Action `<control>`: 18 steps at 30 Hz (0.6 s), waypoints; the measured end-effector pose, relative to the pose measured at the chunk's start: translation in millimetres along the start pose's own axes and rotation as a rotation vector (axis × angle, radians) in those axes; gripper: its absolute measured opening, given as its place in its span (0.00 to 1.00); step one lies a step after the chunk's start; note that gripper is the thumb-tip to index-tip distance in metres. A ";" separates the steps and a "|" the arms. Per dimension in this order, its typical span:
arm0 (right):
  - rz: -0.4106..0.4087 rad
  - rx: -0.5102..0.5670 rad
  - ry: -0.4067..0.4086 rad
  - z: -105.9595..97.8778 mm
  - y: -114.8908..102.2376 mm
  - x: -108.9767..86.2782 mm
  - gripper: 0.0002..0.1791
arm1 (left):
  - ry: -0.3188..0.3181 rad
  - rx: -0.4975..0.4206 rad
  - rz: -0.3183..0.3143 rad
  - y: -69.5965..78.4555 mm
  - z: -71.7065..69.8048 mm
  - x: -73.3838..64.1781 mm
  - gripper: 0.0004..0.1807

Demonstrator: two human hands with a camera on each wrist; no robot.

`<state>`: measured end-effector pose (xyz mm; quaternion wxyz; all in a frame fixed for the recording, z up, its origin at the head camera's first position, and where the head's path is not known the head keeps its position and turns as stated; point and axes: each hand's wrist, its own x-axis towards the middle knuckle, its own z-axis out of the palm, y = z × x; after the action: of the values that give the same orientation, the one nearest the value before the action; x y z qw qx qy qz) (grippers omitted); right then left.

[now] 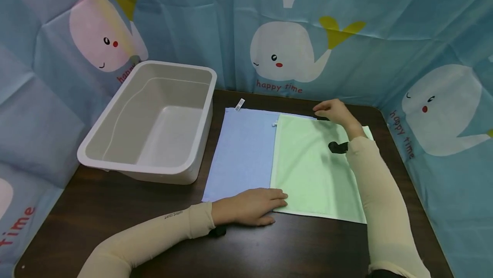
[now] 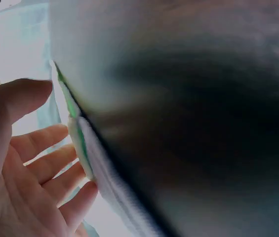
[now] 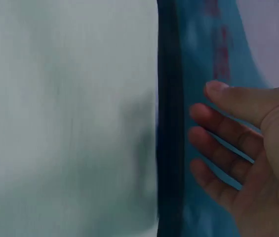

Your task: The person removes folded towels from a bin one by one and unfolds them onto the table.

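Observation:
A pale green cloth (image 1: 304,162) lies spread flat on the table, its left part overlapping a light blue cloth (image 1: 242,153). My left hand (image 1: 252,206) rests at the near edge where the two cloths meet. In the left wrist view, the fingertips (image 2: 82,190) touch the cloth edge with the fingers spread. Over the far edge of the green cloth is my right hand (image 1: 334,112), its fingers loosely bent. The right wrist view shows that hand (image 3: 243,148) beside the cloth's edge with nothing between thumb and fingers.
A deep light grey plastic bin (image 1: 148,168) stands on the left of the dark wooden table (image 1: 161,201). Behind it hangs a blue curtain (image 1: 231,21) printed with whales. A small white label (image 1: 239,105) sticks out from the blue cloth's back edge.

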<state>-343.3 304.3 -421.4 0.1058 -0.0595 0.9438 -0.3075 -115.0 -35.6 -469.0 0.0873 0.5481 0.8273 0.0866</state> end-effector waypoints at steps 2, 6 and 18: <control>-0.055 -0.006 -0.093 13.3 -23.3 13.9 0.20 | -0.026 0.004 -0.004 0.8 1.6 -1.4 0.30; -0.134 -0.042 -0.187 38.1 -54.3 35.4 0.21 | -0.030 0.012 -0.004 2.1 0.4 -2.8 0.30; -0.090 -0.114 -0.180 58.5 -78.1 54.8 0.11 | -0.035 0.021 -0.010 3.6 2.3 -4.8 0.31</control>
<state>-379.0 198.6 -430.2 0.1727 -0.1350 0.9428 -0.2512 -109.4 -38.6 -470.1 0.0965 0.5464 0.8292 0.0676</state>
